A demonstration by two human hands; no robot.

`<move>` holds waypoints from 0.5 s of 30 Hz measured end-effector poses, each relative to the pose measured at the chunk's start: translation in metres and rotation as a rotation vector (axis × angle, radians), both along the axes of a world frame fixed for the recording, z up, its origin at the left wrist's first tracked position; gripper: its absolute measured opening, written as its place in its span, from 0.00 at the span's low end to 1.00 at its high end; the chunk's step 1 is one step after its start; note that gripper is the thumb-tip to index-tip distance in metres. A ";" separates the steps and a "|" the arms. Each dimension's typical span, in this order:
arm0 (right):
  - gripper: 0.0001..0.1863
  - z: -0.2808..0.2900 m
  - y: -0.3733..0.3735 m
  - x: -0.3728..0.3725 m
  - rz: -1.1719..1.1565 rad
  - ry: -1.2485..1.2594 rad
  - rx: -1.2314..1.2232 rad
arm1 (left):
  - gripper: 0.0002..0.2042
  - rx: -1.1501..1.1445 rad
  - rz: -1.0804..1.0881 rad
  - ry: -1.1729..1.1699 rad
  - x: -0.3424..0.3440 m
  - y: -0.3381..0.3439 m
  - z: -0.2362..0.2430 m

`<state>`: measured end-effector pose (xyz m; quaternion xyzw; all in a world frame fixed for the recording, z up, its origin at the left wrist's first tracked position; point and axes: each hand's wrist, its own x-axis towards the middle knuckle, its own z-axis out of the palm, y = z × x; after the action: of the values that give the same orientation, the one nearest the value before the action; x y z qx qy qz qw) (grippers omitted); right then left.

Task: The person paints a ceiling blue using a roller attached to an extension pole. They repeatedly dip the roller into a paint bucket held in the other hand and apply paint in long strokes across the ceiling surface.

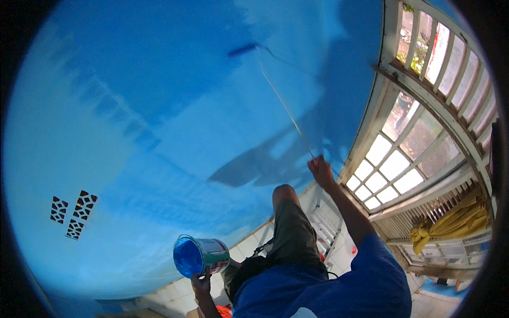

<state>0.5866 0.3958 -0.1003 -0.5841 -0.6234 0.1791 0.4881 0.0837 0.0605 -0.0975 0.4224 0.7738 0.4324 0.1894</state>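
Note:
My right hand point(321, 170) is raised and gripping the lower end of a long thin pole point(284, 104). The pole runs up and to the left to a paint roller point(243, 50) that rests against the blue wall point(159, 106), where a darker blue streak shows. My left hand point(200, 284) is low, holding a small paint can point(202, 256) from beneath. The can is tipped toward me and is blue with paint inside. My bent knee point(286, 193) in dark trousers is lifted between the two hands.
A white-framed window point(393, 165) with many panes stands to the right, with barred vents above. A yellow cloth point(450, 225) hangs below it. Patterned vent blocks point(74, 212) pierce the wall at left. White tiles point(254, 238) and ladder rungs point(328, 222) lie below.

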 end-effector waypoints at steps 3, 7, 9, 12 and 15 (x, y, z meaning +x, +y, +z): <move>0.17 -0.030 -0.021 0.013 -0.018 -0.035 -0.195 | 0.10 -0.048 0.134 -0.107 -0.001 0.002 0.000; 0.17 -0.001 0.005 0.024 0.009 -0.048 -0.092 | 0.18 0.080 -0.102 0.526 -0.028 -0.013 -0.036; 0.17 0.049 0.024 0.025 -0.033 -0.058 -0.020 | 0.20 0.145 -0.110 0.623 -0.013 -0.004 -0.030; 0.15 0.103 0.050 0.012 -0.029 -0.049 0.086 | 0.21 0.190 -0.141 0.749 -0.004 -0.003 -0.016; 0.15 0.109 0.051 -0.006 -0.017 -0.018 0.068 | 0.18 0.170 -0.183 0.646 -0.001 0.000 -0.008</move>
<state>0.5807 0.4473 0.0084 -0.5741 -0.6283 0.1486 0.5035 0.0831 0.0605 -0.1053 0.6193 0.7140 0.3204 -0.0635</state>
